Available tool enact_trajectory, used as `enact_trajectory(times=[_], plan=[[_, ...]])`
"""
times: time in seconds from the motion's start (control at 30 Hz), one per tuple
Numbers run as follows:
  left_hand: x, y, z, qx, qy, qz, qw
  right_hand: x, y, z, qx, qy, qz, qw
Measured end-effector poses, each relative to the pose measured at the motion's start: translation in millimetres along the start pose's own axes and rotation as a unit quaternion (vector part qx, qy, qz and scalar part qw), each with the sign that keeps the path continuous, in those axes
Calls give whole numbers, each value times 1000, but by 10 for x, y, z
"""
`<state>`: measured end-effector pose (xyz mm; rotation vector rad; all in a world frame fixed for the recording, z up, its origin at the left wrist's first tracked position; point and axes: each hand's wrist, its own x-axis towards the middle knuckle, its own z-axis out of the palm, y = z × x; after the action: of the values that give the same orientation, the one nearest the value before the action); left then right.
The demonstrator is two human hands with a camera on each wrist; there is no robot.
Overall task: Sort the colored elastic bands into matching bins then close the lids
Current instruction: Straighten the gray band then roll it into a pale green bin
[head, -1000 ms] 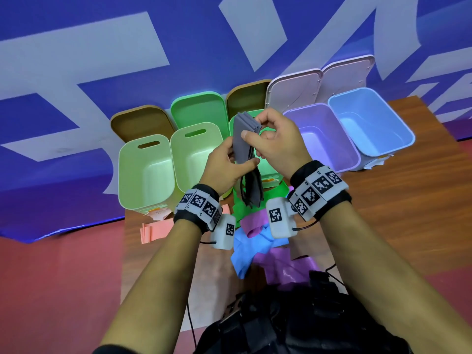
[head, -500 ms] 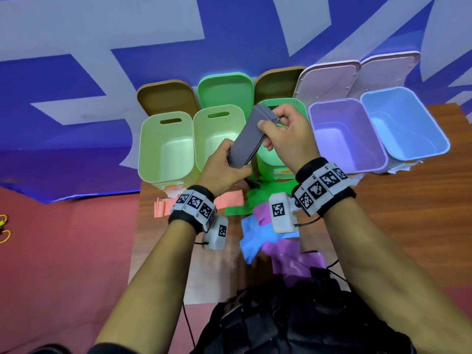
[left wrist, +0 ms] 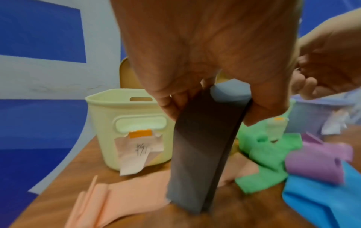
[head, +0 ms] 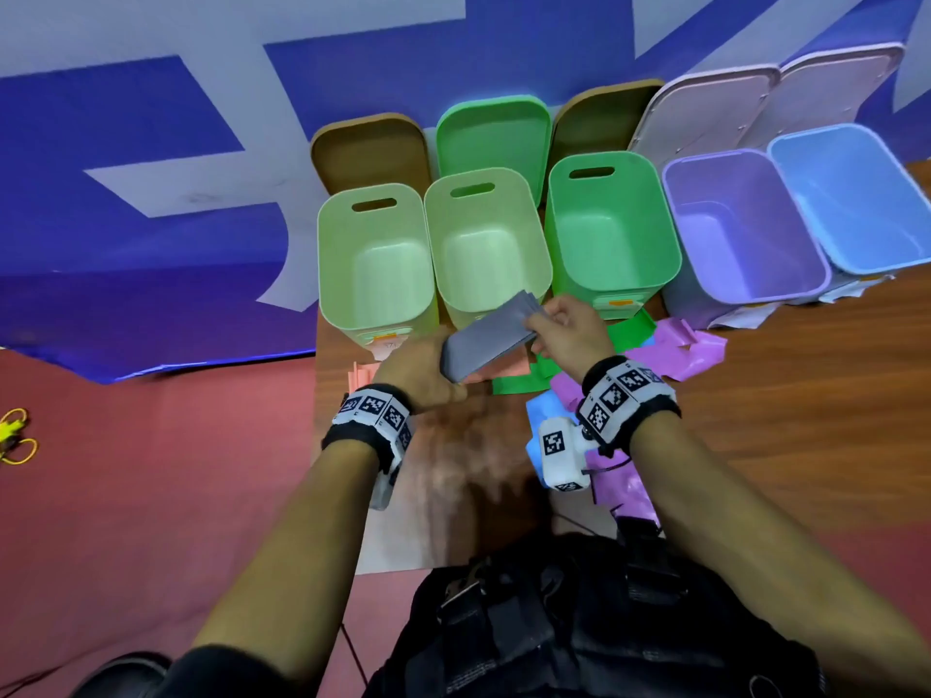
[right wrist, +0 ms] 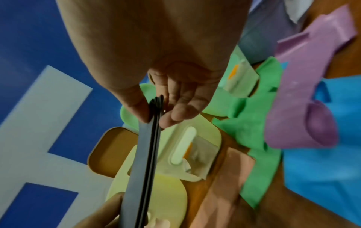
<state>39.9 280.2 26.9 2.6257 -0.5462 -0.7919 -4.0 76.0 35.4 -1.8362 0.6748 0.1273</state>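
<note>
Holding: folded grey elastic band, both ends gripped
Left hand: grips lower end
Right hand: pinches upper end
Below: peach band, wooden table

The head view looks steeply down from above and behind both hands, taking in the whole row of bins beyond the fingers. Each wrist view sits very near, looking along its hand past the fingers toward the surface. All three share the grey band and the pale green bin.
</note>
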Motion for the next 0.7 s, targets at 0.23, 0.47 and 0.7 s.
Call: enact_trajectory(times=[0.23, 0.47, 0.7], plan=[[19, -393, 256, 73, -62, -38, 995, 0, 476, 257, 53, 18, 96, 994], [6, -676, 474, 97, -106, -54, 988, -31, 850, 487, 112, 4, 194, 975], [-9, -868, 618, 109, -83, -46, 989, -26, 1104, 626, 134, 24, 242, 961]])
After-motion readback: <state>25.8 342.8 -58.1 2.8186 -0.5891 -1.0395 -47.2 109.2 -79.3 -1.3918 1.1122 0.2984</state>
